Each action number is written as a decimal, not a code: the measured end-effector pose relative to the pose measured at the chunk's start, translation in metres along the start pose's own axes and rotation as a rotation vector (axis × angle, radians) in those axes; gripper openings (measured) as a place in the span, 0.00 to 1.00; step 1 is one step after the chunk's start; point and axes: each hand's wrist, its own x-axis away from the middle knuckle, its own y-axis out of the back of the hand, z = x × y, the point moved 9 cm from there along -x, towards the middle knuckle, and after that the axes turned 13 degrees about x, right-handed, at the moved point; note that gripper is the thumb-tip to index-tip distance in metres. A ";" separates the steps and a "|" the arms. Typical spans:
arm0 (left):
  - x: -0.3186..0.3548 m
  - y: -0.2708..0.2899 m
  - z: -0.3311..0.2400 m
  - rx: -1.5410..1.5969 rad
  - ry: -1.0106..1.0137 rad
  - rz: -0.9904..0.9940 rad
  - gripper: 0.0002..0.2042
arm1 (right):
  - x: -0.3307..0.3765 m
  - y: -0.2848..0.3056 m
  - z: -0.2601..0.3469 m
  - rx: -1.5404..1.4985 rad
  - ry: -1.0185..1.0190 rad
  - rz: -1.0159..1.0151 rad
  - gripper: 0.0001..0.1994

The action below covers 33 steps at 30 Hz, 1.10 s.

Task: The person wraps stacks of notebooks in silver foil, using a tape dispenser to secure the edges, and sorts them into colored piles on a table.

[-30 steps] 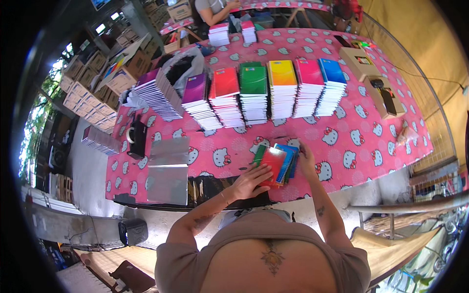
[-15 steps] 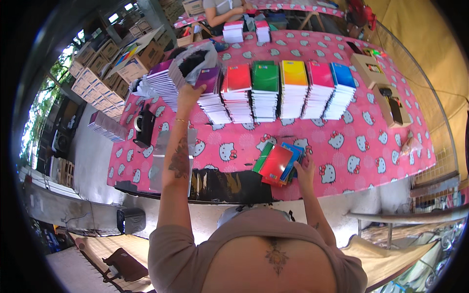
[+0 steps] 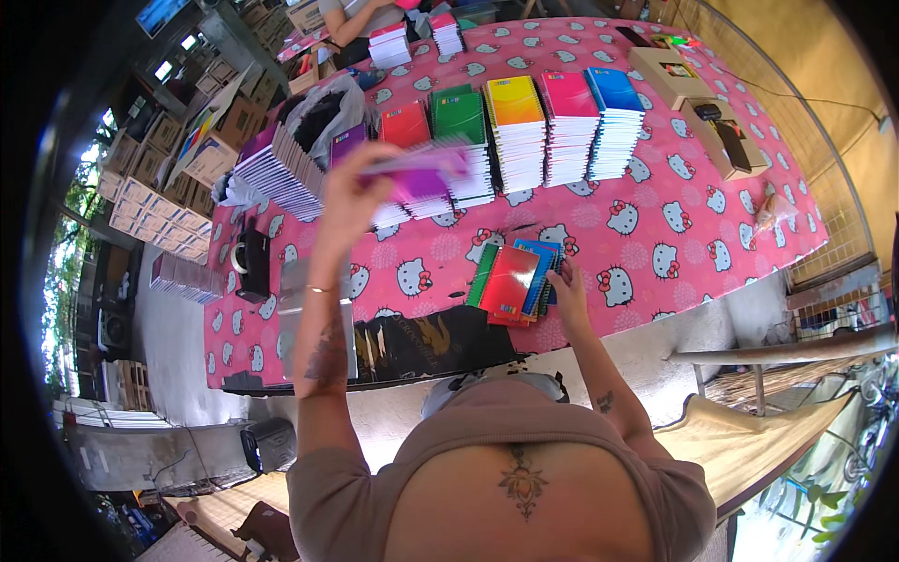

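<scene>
Left hand (image 3: 348,192) is up off the table, fingers pinched on a purple notebook (image 3: 417,164), blurred, its long axis running roughly nine to three. From that hand, the small pile of notebooks (image 3: 513,284) lies down at about four o'clock, near the table's front edge. Right hand (image 3: 565,292) is far nearer, resting flat against that pile's right side, fingers together. Behind, the row of notebook stacks (image 3: 524,131) sits on the pink tablecloth (image 3: 693,225)
</scene>
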 end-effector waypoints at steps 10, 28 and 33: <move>0.101 -0.181 0.141 -0.535 -0.149 0.328 0.28 | 0.006 0.006 -0.018 0.021 -0.222 -0.113 0.38; 0.268 0.006 0.053 -0.425 -0.540 0.398 0.41 | 0.122 -0.239 0.013 -0.136 -0.548 0.713 0.30; 0.290 0.076 0.108 0.285 0.278 0.099 0.38 | 0.163 -0.279 0.090 -0.077 0.267 0.546 0.56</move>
